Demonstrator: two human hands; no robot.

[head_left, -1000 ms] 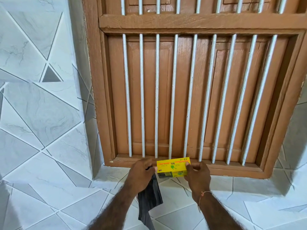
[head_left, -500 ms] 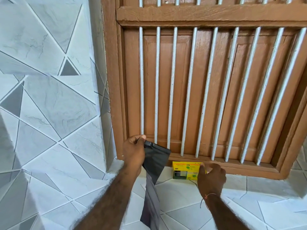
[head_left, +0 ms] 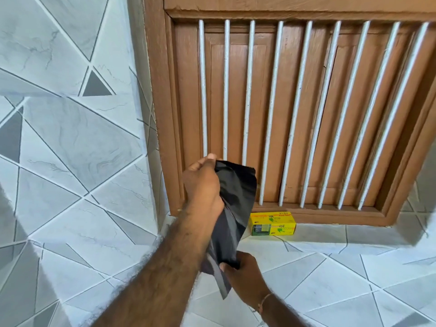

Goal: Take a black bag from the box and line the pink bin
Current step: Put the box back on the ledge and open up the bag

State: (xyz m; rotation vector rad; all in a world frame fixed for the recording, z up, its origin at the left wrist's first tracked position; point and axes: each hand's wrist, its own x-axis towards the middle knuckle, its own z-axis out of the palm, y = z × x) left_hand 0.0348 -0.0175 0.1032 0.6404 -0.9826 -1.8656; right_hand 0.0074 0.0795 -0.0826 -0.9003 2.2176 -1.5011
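A folded black bag hangs in front of me, held at both ends. My left hand grips its upper edge, raised before the wooden window. My right hand pinches its lower part, lower and nearer to me. The yellow bag box lies on the tiled sill to the right of the bag, apart from both hands. The pink bin is not in view.
A brown wooden window with white vertical bars fills the upper right. Grey-and-white patterned tiles cover the wall on the left and the sill below.
My right hand left the yellow box on the sill and took hold of the bag's lower part. My left hand lifted the bag higher. The view shifted left and closer.
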